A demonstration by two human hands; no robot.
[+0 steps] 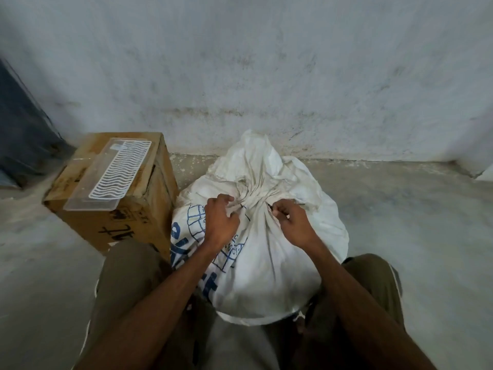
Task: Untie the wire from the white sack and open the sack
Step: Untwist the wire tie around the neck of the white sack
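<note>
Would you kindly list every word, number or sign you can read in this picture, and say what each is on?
"1T": handwritten in black, upside down, on the front of the brown cardboard box.
Small black handling symbols and print on the same box: too small to read.
Blue printed letters and grid emblem on the white woven sack: folded and partly hidden by the left hand, not readable.
Small label on the clear plastic tray: blurred.

sack (266,252): left blocked by box (112,209), touching | behind: wall (266,76) close | right: bare floor (413,222), open
</note>
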